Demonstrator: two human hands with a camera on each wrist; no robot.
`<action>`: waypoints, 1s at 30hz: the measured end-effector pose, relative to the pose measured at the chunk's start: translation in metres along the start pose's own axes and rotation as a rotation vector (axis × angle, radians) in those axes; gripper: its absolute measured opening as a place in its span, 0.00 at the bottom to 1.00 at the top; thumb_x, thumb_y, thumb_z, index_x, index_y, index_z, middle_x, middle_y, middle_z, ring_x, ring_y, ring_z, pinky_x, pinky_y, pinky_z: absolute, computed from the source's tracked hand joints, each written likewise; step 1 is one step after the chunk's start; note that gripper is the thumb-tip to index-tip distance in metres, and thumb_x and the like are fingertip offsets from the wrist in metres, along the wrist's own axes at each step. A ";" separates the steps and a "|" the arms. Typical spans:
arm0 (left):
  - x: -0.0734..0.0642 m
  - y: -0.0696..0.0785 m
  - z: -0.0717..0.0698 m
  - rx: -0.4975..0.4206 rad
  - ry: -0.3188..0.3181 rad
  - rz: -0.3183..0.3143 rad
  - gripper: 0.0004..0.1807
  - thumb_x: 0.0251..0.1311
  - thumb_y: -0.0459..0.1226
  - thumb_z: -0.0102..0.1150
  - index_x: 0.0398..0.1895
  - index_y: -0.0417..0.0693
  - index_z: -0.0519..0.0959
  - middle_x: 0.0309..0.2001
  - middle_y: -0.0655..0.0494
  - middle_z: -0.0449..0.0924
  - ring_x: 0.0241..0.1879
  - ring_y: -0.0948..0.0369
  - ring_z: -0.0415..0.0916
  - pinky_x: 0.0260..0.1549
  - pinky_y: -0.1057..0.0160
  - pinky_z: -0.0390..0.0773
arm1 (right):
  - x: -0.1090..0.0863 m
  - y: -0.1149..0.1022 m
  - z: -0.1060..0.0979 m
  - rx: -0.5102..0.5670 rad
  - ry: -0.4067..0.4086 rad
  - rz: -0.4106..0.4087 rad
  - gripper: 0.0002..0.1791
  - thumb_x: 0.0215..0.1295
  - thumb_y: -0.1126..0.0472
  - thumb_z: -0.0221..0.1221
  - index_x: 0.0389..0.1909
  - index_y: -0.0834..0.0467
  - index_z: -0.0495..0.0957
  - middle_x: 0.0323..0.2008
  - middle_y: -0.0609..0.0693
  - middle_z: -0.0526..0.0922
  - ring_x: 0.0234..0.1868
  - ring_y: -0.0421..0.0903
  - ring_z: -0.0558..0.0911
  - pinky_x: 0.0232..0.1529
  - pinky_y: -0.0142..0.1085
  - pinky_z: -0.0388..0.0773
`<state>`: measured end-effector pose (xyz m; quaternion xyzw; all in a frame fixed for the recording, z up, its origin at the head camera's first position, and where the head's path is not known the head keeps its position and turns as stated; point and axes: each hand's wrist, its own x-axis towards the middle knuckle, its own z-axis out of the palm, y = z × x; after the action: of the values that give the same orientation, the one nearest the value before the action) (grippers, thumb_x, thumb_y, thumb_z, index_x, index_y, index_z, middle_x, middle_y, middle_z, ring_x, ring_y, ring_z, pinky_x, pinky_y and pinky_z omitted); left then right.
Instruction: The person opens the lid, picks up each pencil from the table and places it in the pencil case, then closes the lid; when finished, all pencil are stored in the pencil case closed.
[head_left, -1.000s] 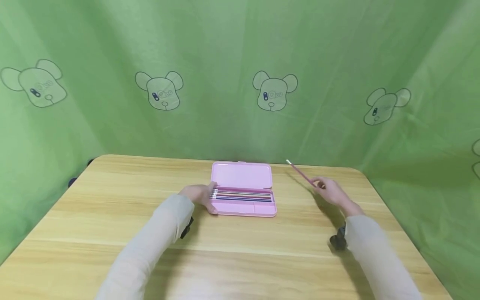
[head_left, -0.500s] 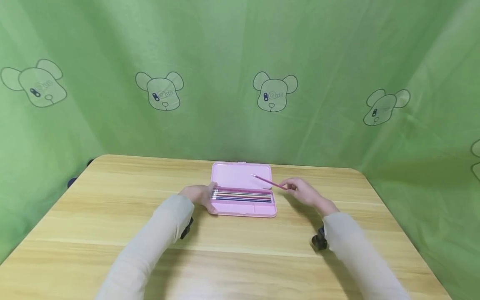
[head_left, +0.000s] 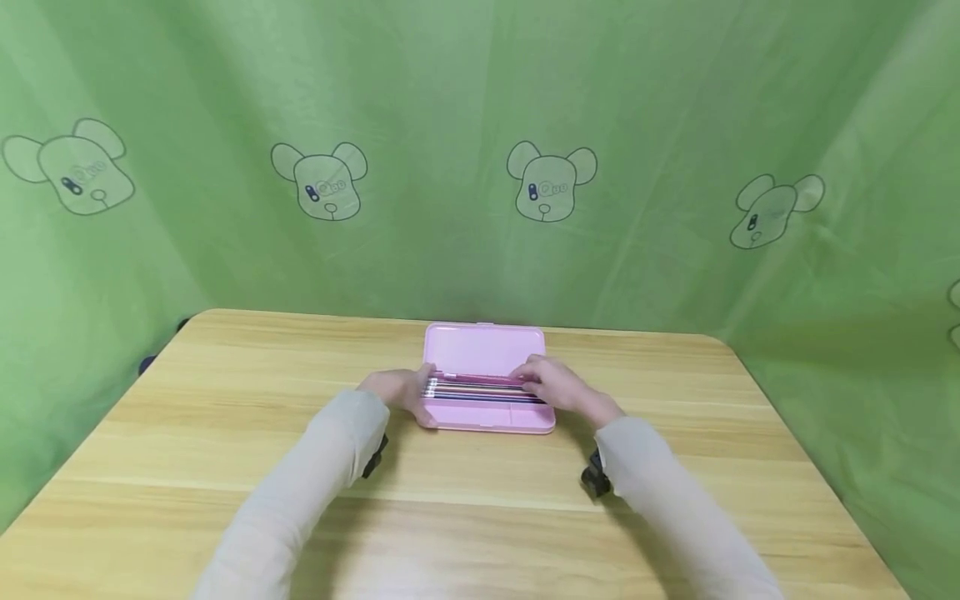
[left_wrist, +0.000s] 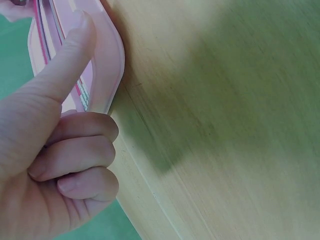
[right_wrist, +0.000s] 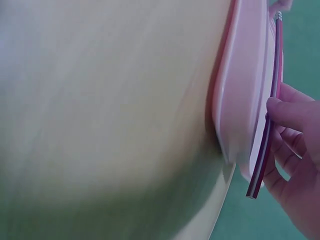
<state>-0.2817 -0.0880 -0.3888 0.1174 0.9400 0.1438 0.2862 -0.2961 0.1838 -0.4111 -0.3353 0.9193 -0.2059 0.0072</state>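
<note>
A pink pencil case lies on the table with its lid folded back. Several striped pencils lie side by side in its long compartment, their white ends to the left. My left hand holds the case's left end, thumb over the top and the other fingers curled below. Between thumb and fingers, my right hand pinches a dark red striped pencil over the back of the compartment. It lies nearly parallel to the others, metal-banded end to the left. My right hand hides part of the case's right side.
The wooden table reaches out around the case on both sides and in front. A green curtain with bear-head drawings hangs right behind the table's back edge and along the sides.
My right hand has carried the pencil leftward from the table's right side to the case and down over its compartment. The left hand has stayed on the case.
</note>
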 end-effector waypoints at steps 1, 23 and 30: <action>0.000 0.000 0.000 0.001 0.001 -0.001 0.61 0.38 0.56 0.68 0.72 0.51 0.42 0.69 0.45 0.53 0.67 0.49 0.53 0.63 0.50 0.57 | 0.002 -0.001 0.002 -0.013 0.000 -0.009 0.11 0.56 0.72 0.57 0.40 0.64 0.81 0.30 0.51 0.77 0.34 0.46 0.76 0.41 0.40 0.76; -0.002 -0.002 0.000 -0.048 0.004 0.009 0.62 0.38 0.54 0.69 0.72 0.50 0.41 0.68 0.43 0.54 0.66 0.48 0.53 0.64 0.50 0.56 | 0.022 -0.018 0.017 -0.075 -0.041 -0.050 0.14 0.58 0.71 0.55 0.44 0.62 0.81 0.30 0.53 0.77 0.35 0.46 0.77 0.44 0.40 0.76; -0.002 0.000 0.002 -0.052 0.028 0.024 0.60 0.40 0.51 0.70 0.72 0.50 0.42 0.67 0.42 0.55 0.66 0.47 0.55 0.64 0.49 0.57 | 0.021 -0.014 0.020 -0.074 -0.027 -0.059 0.13 0.57 0.72 0.56 0.44 0.63 0.81 0.29 0.52 0.77 0.33 0.45 0.75 0.41 0.38 0.76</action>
<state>-0.2789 -0.0880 -0.3897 0.1190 0.9384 0.1734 0.2743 -0.3009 0.1530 -0.4216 -0.3650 0.9158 -0.1674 0.0011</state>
